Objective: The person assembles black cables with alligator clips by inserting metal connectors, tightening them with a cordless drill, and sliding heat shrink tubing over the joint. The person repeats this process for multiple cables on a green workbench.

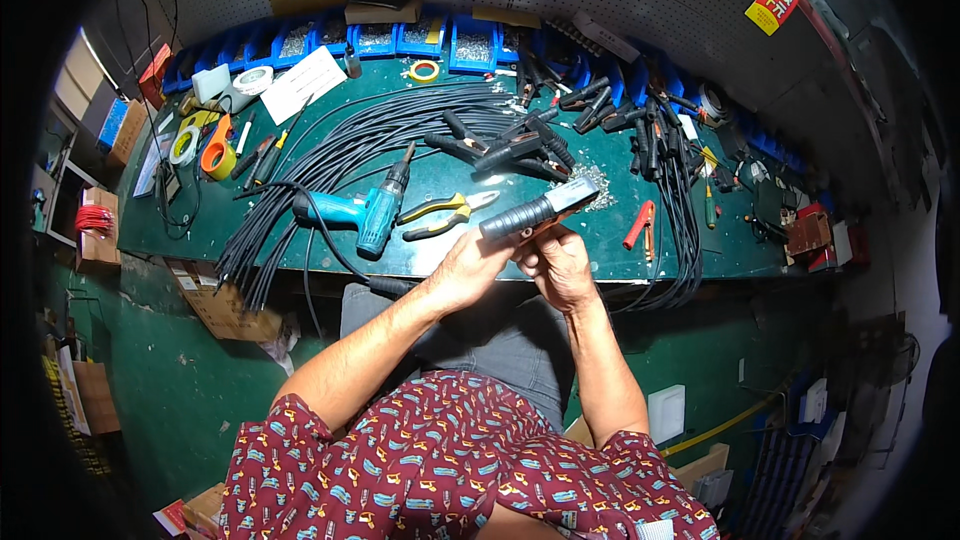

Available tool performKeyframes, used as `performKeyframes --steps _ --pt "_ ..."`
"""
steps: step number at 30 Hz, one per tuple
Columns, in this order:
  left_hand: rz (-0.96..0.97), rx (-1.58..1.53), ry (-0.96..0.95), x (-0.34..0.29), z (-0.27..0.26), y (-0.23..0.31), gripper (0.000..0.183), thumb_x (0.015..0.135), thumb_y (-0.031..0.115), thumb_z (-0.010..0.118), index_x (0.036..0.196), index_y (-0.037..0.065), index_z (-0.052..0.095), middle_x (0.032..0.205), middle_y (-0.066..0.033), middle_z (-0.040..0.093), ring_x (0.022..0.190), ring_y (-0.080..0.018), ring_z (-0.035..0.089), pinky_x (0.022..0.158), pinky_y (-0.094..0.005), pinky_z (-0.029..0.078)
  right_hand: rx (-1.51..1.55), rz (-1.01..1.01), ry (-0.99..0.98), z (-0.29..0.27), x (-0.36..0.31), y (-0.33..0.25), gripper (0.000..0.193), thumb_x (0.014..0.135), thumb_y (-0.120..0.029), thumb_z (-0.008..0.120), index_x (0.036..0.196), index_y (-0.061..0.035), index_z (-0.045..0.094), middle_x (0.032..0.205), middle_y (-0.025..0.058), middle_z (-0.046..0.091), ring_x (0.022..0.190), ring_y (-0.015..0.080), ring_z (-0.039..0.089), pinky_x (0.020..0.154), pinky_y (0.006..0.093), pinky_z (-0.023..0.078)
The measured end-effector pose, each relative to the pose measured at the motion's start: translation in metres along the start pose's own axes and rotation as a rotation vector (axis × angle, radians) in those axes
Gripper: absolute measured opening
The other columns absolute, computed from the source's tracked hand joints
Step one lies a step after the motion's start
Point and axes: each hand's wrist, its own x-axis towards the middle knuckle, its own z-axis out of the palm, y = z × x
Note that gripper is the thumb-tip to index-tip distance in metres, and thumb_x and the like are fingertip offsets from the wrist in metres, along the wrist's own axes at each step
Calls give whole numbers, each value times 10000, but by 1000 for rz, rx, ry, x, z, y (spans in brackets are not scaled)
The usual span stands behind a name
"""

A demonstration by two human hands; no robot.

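Two hands at work over the bench edge, seated, obs. from head cam. Largest first: green workbench (470, 240) w/ a big fan of black cables (340, 145) running from centre down over the near-left edge. Risk: cables hang off the edge next to the person's knee, so a snag could drag them and whatever lies on them. Teal cordless drill (365, 212) lies on its side on the bench, cord looped beneath, just left of the hands; an elbow swing from the left arm could knock it off the front edge.

Item in hand: black electrode holder (528, 213), held tilted above the bench front, metal jaw end up-right, not touching the bench. Left hand (470, 265) wrapped around the handle end from below, firm grasp. Right hand (562, 262) closed at the underside near mid-body; fingers curled, working on some small part, cannot tell which. Risk: spring jaw may pinch if grip slips.

Yellow-handled pliers (440, 212) lie close by. Small pile of screws (592, 185) beyond the jaw end; a sweep would scatter them.
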Motion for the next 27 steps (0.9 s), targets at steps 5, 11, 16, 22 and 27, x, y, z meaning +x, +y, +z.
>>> performKeyframes --steps 5,11,16,22,27 --pt "-28 54 5 1 -2 -12 294 1086 241 533 1270 29 618 893 -10 587 818 -96 536 724 -294 480 -38 4 106 4 0 3 329 1016 -374 656 1003 -47 623 761 23 602 607 76 498 543 214 393" --pt "51 72 41 2 -2 -27 348 1086 266 548 1362 59 590 1059 -38 614 944 -122 560 831 -319 509 96 36 214 15 -3 -3 238 1002 -278 686 991 -50 623 802 49 634 666 110 567 616 240 485" --pt "57 83 24 1 -2 -24 327 1085 240 546 1346 50 598 1071 -34 608 933 -106 549 806 -307 506 34 43 109 4 -5 -2 227 981 -229 715 1006 -18 635 807 60 633 658 104 532 588 232 451" --pt "-36 32 -42 0 -6 -14 248 1073 245 558 1209 54 638 891 24 534 804 -79 477 685 -272 432 -67 81 122 9 -6 -14 335 1004 -331 683 1032 0 642 831 82 665 605 82 501 527 219 406" --pt "16 9 30 0 1 -2 293 1068 244 538 1198 1 639 931 -40 633 875 -121 568 800 -315 493 -96 60 98 5 -8 -13 365 998 -357 683 1046 3 640 855 86 674 632 81 524 549 223 429"
